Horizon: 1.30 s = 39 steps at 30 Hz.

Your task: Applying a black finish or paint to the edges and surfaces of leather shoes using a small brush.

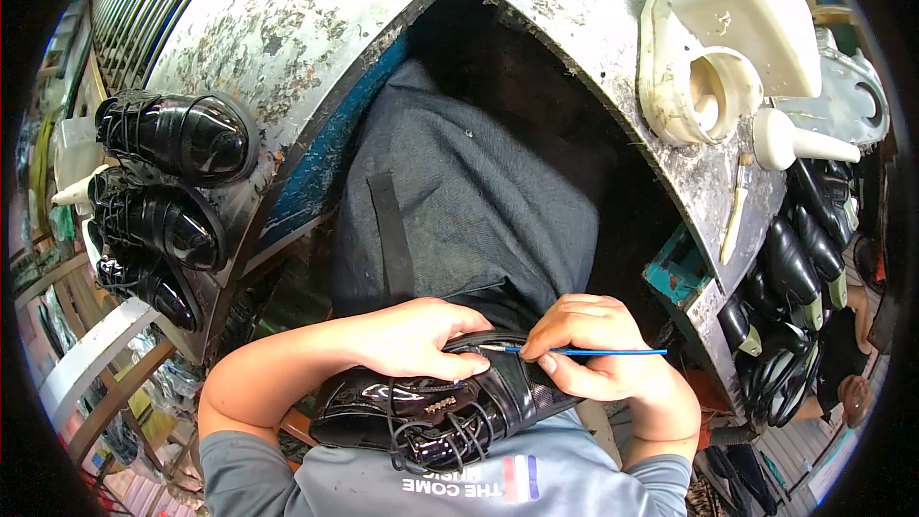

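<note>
A glossy black lace-up shoe [450, 421] lies on its side against my body, above my lap, its laces hanging loose. My left hand [426, 340] grips the shoe by its sole edge, thumb on the upper and the other fingers partly hidden. Pinched in my right hand [589, 340] is a thin brush with a blue handle [627, 352]. Its tip points left and meets the seam between upper and sole, close to my left thumb. The right hand's lower fingers rest near the shoe's heel end.
Several shiny black shoes [206, 139] stand on the left bench [278, 24]. On the right bench are a white plastic container [704, 86] with a round opening, a white bottle [799, 141] and a pale brush [735, 211]. More black shoes [790, 258] sit beyond.
</note>
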Each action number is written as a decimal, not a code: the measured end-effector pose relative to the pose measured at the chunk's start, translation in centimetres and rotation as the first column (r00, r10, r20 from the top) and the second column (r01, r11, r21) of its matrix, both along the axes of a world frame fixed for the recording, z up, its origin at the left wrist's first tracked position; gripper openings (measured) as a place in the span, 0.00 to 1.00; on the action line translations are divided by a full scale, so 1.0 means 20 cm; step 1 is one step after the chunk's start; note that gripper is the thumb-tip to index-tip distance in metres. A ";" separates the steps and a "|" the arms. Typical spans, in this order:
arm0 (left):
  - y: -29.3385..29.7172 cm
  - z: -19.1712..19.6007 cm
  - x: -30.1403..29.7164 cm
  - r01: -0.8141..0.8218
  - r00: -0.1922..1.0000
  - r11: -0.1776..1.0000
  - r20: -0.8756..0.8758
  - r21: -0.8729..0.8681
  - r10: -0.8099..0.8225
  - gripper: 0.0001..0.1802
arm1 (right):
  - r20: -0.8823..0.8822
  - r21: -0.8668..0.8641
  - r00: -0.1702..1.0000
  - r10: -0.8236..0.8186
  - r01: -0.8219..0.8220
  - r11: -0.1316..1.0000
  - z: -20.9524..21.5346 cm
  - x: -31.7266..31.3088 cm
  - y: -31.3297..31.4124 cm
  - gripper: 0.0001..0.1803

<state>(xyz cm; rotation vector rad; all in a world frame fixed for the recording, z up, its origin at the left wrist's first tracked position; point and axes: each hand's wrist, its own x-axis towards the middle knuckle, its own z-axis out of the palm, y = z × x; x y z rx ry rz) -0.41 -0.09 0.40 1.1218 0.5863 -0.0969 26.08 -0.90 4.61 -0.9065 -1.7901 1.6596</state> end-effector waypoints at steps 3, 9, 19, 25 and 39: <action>0.01 0.01 0.00 0.003 1.000 1.000 -0.001 0.006 -0.003 0.32 | -0.001 0.000 1.000 -0.010 0.010 1.000 0.00 0.00 0.00 0.06; 0.04 0.03 0.01 0.067 0.996 0.994 -0.050 -0.091 -0.072 0.32 | 0.015 0.010 1.000 -0.013 0.013 1.000 0.01 0.03 0.00 0.06; 0.05 0.04 0.02 0.083 0.995 0.992 -0.050 -0.092 -0.087 0.28 | 0.034 0.006 0.997 -0.070 0.070 0.998 0.03 0.07 0.00 0.04; 0.01 0.02 0.01 -0.001 0.999 0.986 -0.037 -0.165 -0.006 0.24 | 0.049 0.036 0.992 -0.113 0.111 0.993 0.04 0.09 0.00 0.04; 0.03 0.05 -0.01 0.003 0.999 0.982 -0.043 -0.188 -0.012 0.25 | 0.030 0.060 0.972 -0.233 0.231 0.971 0.09 0.16 0.01 0.05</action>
